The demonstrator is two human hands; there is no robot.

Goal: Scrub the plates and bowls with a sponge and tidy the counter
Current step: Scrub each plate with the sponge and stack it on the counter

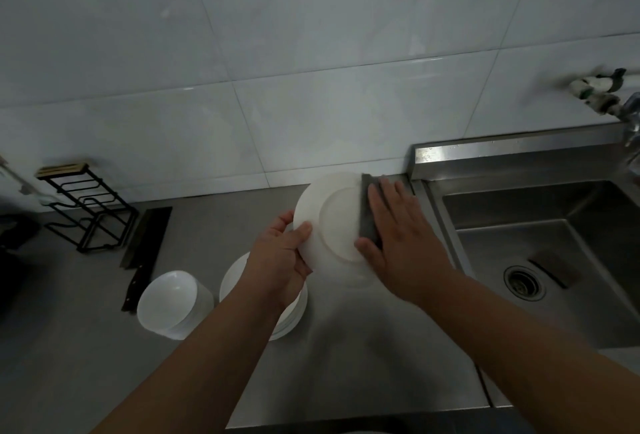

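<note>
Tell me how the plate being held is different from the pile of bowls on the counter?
The plate is held up, tilted, by the left hand; the bowls sit stacked on the counter. The plate is shallow; the bowls are deeper. The right hand presses a grey sponge on the plate; nothing touches the bowls. Both are white.

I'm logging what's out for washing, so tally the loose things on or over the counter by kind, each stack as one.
Held white round plate: 1
Stack of white plates: 1
Stack of white bowls: 1
Grey rectangular sponge: 1
Black wire rack: 1
Dark-bladed knife: 1
Total: 6
</note>
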